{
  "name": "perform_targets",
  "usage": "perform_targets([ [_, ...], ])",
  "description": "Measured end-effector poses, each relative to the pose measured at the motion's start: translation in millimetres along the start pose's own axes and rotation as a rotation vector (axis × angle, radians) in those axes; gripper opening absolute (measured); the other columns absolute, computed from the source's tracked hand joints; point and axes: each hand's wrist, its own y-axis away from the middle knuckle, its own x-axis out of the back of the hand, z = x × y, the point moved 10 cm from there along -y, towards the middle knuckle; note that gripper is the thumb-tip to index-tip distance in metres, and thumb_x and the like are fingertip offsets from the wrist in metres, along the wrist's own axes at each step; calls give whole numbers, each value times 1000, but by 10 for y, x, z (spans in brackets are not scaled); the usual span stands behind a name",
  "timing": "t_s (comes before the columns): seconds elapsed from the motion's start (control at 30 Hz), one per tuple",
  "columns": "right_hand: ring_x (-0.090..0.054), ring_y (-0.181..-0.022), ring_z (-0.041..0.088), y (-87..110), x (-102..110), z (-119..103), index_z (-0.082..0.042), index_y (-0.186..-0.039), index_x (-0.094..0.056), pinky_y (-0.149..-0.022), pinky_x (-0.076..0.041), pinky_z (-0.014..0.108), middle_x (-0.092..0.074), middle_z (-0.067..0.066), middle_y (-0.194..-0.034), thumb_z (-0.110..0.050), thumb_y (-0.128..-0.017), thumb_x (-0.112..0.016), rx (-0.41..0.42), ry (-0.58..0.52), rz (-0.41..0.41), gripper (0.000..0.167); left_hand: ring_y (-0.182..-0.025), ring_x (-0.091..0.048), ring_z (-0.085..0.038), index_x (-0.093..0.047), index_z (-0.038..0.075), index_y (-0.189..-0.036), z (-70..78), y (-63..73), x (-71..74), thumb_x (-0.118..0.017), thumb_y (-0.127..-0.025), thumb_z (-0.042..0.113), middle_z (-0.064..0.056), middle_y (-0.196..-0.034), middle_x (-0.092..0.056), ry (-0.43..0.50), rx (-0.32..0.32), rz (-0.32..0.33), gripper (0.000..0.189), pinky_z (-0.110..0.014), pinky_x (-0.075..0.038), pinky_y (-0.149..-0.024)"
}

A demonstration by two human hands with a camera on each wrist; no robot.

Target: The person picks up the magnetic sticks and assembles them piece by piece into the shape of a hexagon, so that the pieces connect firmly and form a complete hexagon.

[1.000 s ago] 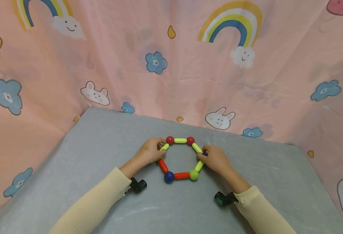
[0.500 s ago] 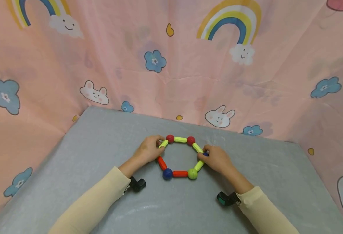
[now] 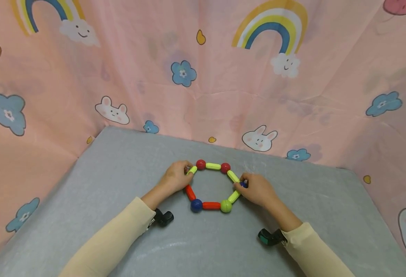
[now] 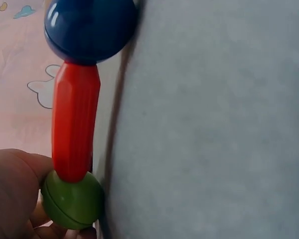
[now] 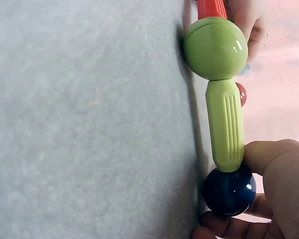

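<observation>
A closed ring of balls and rods, like a ball-and-stick building toy, lies on the grey surface. My left hand (image 3: 174,177) pinches its left corner, a green ball (image 4: 72,200) hidden behind the fingers in the head view. At the right corner, my right hand (image 3: 258,189) grips a dark blue ball (image 5: 229,192) between thumb and fingers. Two red balls (image 3: 201,164) sit at the far side, joined by a yellow-green rod (image 3: 213,166). Nearest me, a red rod (image 3: 211,206) links another blue ball (image 3: 196,205) and a second green ball (image 3: 226,206).
A grey cloth (image 3: 147,250) covers the work surface. Behind and beside it hangs a pink curtain (image 3: 203,111) printed with rainbows, rabbits and flowers. Black wrist cameras (image 3: 163,218) stick out from both cream sleeves (image 3: 111,240).
The ring's near side has shifted slightly left and away from me. My hands have drawn a little farther apart, leaving the ring slightly wider. Both keep their hold.
</observation>
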Motion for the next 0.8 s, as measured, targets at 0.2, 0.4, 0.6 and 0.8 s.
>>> perform_targets([
  [0.2,-48,-65,17,20,-18,16,-11,-98,-67,-54,-36,28,-56,2,-72,-40,-88,-64,-5,-3,2,31,-76,-56,-16,-68,7,-113,-31,-9,-11,-64,-87,13,-5,-90,-66,20,-18,3,27,-24,-45,-61],
  [0.4,-48,-64,18,8,-27,15,-12,-96,-66,-54,-33,28,-54,2,-71,-39,-89,-63,1,-3,7,29,-79,-57,-14,-68,9,-115,1,-13,-31,-64,-88,12,-4,-95,-67,20,-64,-21,28,-24,-47,-66],
  [0.6,-48,-65,17,27,-17,15,-12,-98,-66,-54,-34,28,-55,2,-73,-40,-90,-62,15,-35,8,29,-87,-61,-18,-67,9,-116,13,23,-4,-66,-87,14,-7,-100,-67,27,-86,-35,29,-31,-52,-75],
  [0.8,-48,-64,16,97,33,23,-11,-99,-67,-55,-36,28,-56,1,-73,-35,-90,-64,44,-92,18,25,-91,-61,-19,-69,9,-108,-22,151,63,-73,-82,17,-6,-101,-64,49,-91,-43,28,-34,-52,-80],
])
